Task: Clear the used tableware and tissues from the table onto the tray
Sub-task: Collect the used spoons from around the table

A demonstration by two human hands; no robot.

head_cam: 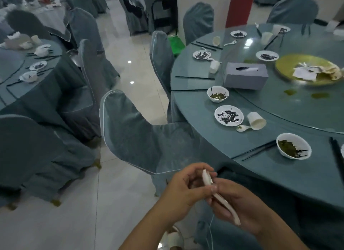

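Head view: both hands on one white spoon

Your left hand pinches the scoop end of the white spoon between thumb and curled fingers. Your right hand curls its fingers round the handle from beneath. The spoon is held in the air, clear of the table, with its scoop toward 11 o'clock and its handle toward 5 o'clock.

Just beyond your left hand, at 10 o'clock, stands a covered chair. The round table spreads from 12 to 3 o'clock. Nearest on it, at 2 o'clock, is the near bowl with green leftovers, and black chopsticks lie beside it at 9 o'clock. Farther at 1 o'clock sit a plate of dark scraps, a tipped cup just beside it, the far bowl and a tissue box. Crumpled tissues lie on a gold platter.
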